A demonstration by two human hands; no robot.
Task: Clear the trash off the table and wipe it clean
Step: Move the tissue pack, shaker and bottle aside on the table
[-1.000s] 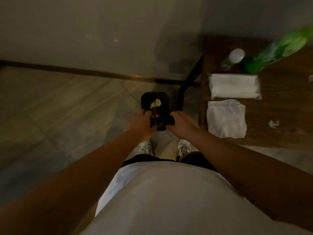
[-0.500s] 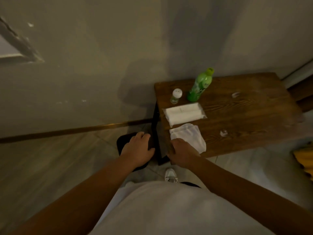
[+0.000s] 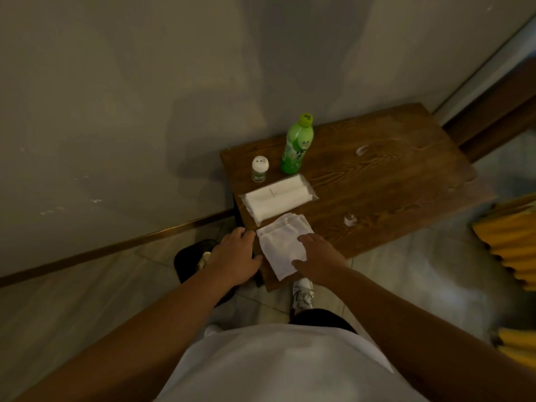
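Now right hand (image 3: 320, 261) flat on folded cloth (image 3: 282, 245), grained table (image 3: 391, 181)

bottle (image 3: 297, 146): 1 | shaker (image 3: 260, 169): 1 | tissue pack (image 3: 278, 197): 1 | cloth (image 3: 282, 245): 1 | scraps (image 3: 350, 219): 2 | bin (image 3: 188, 259): 1

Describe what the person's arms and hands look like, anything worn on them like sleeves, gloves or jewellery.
Both arms are bare from the frame's edge to the fingertips, with no sleeve reaching them. The left hand and right hand wear no gloves, and no watch, bracelet or ring shows, though the light is dim. A white shirt covers the torso below them.
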